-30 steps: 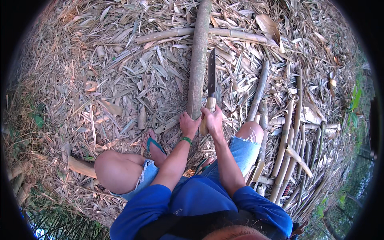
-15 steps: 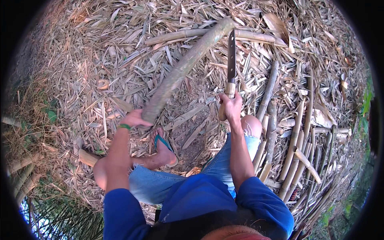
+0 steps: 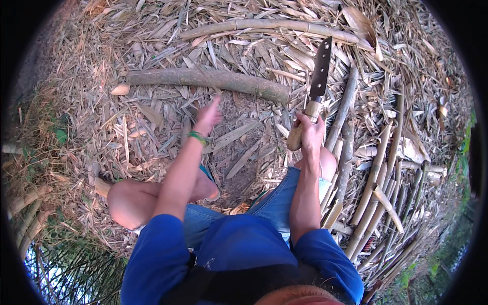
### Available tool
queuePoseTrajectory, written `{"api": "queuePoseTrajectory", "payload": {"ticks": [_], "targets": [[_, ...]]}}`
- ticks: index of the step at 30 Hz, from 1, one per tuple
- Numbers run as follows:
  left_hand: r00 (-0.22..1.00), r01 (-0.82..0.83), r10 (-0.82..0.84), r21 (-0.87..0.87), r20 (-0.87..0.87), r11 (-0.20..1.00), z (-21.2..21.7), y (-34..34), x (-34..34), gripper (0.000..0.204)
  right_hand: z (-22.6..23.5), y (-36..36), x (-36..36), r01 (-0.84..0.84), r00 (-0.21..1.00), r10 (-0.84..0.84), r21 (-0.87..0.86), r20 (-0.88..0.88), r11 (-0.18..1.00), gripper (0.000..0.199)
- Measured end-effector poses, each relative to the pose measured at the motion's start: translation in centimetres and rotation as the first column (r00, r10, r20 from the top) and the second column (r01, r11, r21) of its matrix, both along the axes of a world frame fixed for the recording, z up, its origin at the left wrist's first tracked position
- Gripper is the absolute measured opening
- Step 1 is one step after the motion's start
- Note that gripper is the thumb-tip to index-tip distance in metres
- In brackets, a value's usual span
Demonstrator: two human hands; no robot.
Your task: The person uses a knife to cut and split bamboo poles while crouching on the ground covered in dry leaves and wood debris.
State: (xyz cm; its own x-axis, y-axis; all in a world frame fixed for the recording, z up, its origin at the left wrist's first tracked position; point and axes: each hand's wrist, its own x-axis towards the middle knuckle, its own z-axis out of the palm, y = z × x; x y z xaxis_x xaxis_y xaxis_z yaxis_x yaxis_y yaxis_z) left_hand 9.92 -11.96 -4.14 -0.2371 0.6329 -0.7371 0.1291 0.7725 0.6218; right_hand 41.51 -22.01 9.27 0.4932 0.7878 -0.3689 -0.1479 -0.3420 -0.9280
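Note:
My right hand (image 3: 310, 133) grips the pale wooden handle of a machete (image 3: 320, 71), its dark blade pointing up and away from me. My left hand (image 3: 208, 117), with a green band at the wrist, hangs open and blurred in the air and holds nothing. Just beyond it a thick grey-green bamboo pole (image 3: 203, 79) lies crosswise on the ground, apart from both hands. A longer, thinner bamboo pole (image 3: 269, 26) lies farther off, near the machete's tip.
Dry bamboo leaves and husks (image 3: 117, 132) cover the ground. A stack of several thin bamboo stems (image 3: 376, 193) lies at my right. My bare knees and blue shorts are below the hands, with a sandal (image 3: 209, 179) on the left foot.
The thick bamboo pole left my left hand and swung from upright to lying crosswise on the ground. My left hand has opened. The right hand with the machete moved slightly right.

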Motion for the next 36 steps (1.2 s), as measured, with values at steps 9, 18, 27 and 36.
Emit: {"api": "queuePoseTrajectory", "payload": {"ticks": [9,18,27,36], "targets": [[0.624,-0.737,0.731,-0.102,0.276,0.668,-5.7,4.8,19.9,0.115,2.1,-2.4,-0.2,0.071,0.996,-0.070,0.003,-0.059,0.998,0.016],[0.494,-0.708,0.452,0.041,0.743,0.705,-4.3,-4.9,13.5,0.082,1.2,-2.4,0.2,-0.004,0.998,0.005,0.025,-0.069,1.000,0.020],[0.882,-0.471,0.408,0.448,0.235,0.760,1.8,-16.0,9.5,0.086,-0.9,-0.6,0.6,-0.081,0.996,0.080,0.027,0.035,0.996,0.024],[0.884,0.149,0.039,0.360,-0.467,0.921,3.2,-14.3,11.4,0.097,-1.4,0.0,-1.2,-0.193,0.958,0.183,0.024,0.219,0.981,0.027]]}}
